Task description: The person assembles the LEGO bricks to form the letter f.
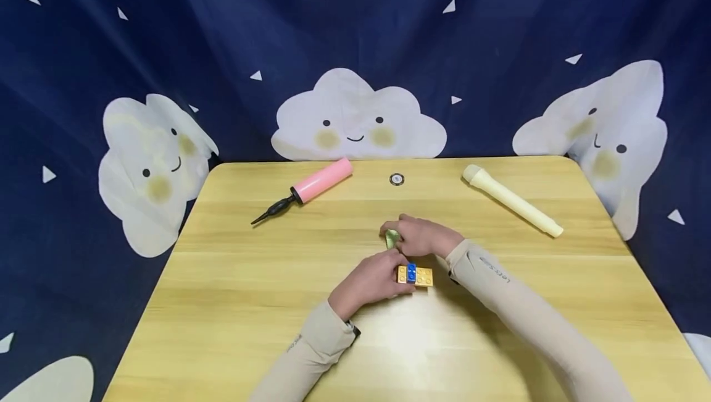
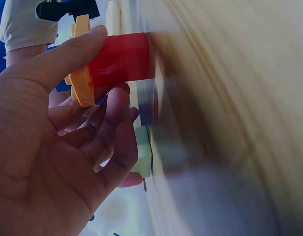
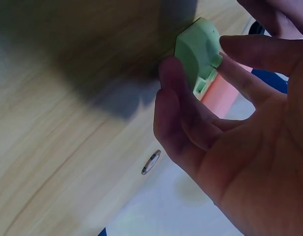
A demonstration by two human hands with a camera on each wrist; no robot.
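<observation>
My left hand (image 1: 374, 278) grips a small stack of toy building bricks. Its top is a yellow brick (image 1: 424, 276) with studs, crossed by a narrow blue brick (image 1: 411, 273). Below that, red bricks (image 2: 129, 58) show in the left wrist view, with the thumb along their side and their lower end close over the table. Just beyond, my right hand (image 1: 424, 236) pinches a light green brick (image 3: 193, 51) between thumb and fingers. This green one has slanted faces and a few studs, and part of it is hidden by fingers. The two hands are close together.
A pink hand pump (image 1: 323, 181) with a black nozzle lies at the back left of the wooden table (image 1: 233, 303). Behind the hands is a small round black-and-white disc (image 1: 397, 179). A pale yellow microphone-shaped stick (image 1: 513, 201) lies at the back right.
</observation>
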